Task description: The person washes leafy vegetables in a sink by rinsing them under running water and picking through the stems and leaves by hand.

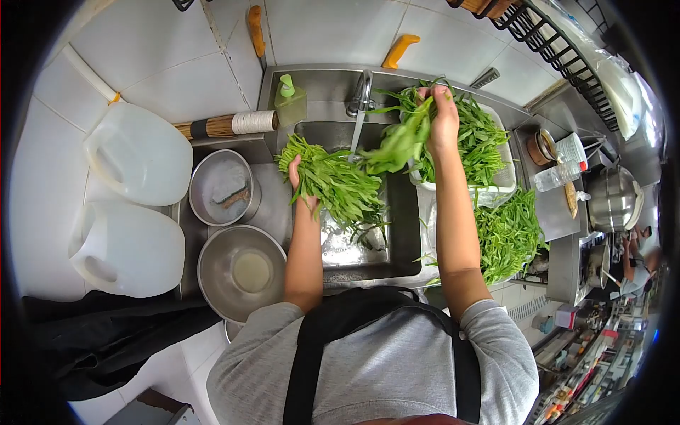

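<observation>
My left hand (300,183) is closed around a thick bunch of leafy greens (333,180) with long narrow leaves, held over the left side of the steel sink (405,244). Part of that hand is hidden by the leaves. Up at the right, my right hand (443,122) grips a smaller bundle of the same greens (402,145), its leaves hanging to the left over the sink. Water runs from the tap (363,95) between the two bunches. Beside my right forearm stands a white basket (506,176) heaped with greens, and below it lies another pile of greens (506,234).
Left of the sink are two steel bowls (212,273), a bundled stick brush (227,125) and two large translucent jugs (138,248). A green soap bottle (289,103) stands behind. At right are a plastic bottle (559,176), a steel pot (613,198) and, farther off, another person (637,273).
</observation>
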The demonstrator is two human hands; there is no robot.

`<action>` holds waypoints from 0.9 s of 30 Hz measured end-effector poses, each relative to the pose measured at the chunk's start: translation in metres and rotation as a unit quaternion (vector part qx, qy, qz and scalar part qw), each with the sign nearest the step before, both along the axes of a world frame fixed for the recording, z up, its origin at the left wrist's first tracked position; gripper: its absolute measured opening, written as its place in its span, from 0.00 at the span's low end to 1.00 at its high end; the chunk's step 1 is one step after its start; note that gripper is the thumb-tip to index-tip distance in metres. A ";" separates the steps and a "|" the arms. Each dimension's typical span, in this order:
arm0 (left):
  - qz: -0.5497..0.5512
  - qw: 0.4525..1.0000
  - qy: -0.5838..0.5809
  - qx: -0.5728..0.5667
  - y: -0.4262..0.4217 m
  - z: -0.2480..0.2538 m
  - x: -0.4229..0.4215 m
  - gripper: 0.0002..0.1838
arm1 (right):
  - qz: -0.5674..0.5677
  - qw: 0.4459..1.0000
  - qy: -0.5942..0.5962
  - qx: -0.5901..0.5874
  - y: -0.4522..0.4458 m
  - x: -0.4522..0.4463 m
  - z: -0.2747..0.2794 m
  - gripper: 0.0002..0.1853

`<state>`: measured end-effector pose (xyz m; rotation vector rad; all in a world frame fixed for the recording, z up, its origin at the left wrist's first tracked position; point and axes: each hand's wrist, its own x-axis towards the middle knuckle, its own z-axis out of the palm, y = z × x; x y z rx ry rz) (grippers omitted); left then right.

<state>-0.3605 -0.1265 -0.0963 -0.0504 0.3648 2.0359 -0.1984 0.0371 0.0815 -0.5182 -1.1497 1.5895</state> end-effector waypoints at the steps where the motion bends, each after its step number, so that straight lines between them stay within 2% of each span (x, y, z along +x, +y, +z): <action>1: 0.001 1.000 -0.002 -0.005 0.001 -0.001 0.000 0.19 | -0.011 0.998 -0.046 0.029 0.009 0.003 -0.007 0.08; 2: 0.002 1.000 -0.002 -0.005 0.001 0.000 0.000 0.19 | -0.022 0.994 -0.092 0.059 0.017 0.003 -0.017 0.08; 4: -0.018 1.000 0.019 -0.016 0.004 0.003 0.002 0.19 | -0.050 0.928 -0.336 0.153 0.036 -0.004 -0.056 0.10; 5: -0.012 0.999 0.023 -0.047 0.004 0.014 0.007 0.20 | 0.011 0.919 -0.375 0.120 0.027 -0.012 -0.062 0.11; 7: -0.048 0.998 0.014 -0.048 0.008 0.011 0.010 0.19 | 0.010 0.869 -0.448 0.211 0.043 -0.041 -0.128 0.17; 8: -0.081 0.995 0.008 -0.051 0.010 0.007 0.009 0.19 | 0.098 0.852 -0.482 0.178 0.017 -0.045 -0.104 0.20; 9: -0.070 0.994 0.015 -0.077 0.014 -0.004 0.009 0.18 | 0.107 0.876 -0.418 0.218 0.008 -0.056 -0.115 0.19; 10: -0.072 0.993 0.011 -0.091 0.017 -0.014 0.007 0.17 | 0.183 0.845 -0.488 0.118 -0.009 -0.061 -0.085 0.21; 12: -0.064 0.994 0.048 -0.074 0.017 -0.017 0.009 0.19 | 0.197 0.808 -0.522 0.188 -0.016 -0.070 -0.085 0.21; 13: -0.061 0.994 0.049 -0.075 0.017 -0.012 0.010 0.19 | 0.200 0.808 -0.521 0.189 -0.021 -0.071 -0.086 0.21; 15: -0.075 0.993 0.040 -0.076 0.015 -0.004 0.013 0.18 | 0.205 0.770 -0.573 0.191 -0.030 -0.070 -0.090 0.18; 16: -0.076 0.993 0.041 -0.076 0.017 -0.009 0.011 0.18 | 0.204 0.771 -0.573 0.191 -0.032 -0.069 -0.096 0.18; 18: -0.084 0.994 0.047 -0.047 0.025 -0.032 0.006 0.18 | 0.184 0.897 -0.382 0.126 -0.028 -0.066 -0.120 0.14; 19: -0.088 0.989 0.085 -0.081 0.022 -0.033 0.003 0.19 | 0.147 0.860 -0.451 0.190 -0.021 -0.063 -0.121 0.12; 20: -0.088 0.989 0.083 -0.081 0.023 -0.035 0.004 0.19 | 0.148 0.859 -0.452 0.189 -0.018 -0.062 -0.124 0.12; 23: -0.116 0.987 0.071 -0.089 0.020 -0.015 0.012 0.14 | 0.117 0.898 -0.416 0.079 -0.023 -0.059 -0.120 0.18; 26: -0.093 0.985 0.085 -0.115 0.022 0.006 0.023 0.13 | 0.173 0.876 -0.442 0.082 -0.036 -0.058 -0.098 0.19; 27: -0.090 0.984 0.098 -0.119 0.024 0.005 0.023 0.14 | 0.154 0.858 -0.430 0.235 -0.031 -0.058 -0.112 0.16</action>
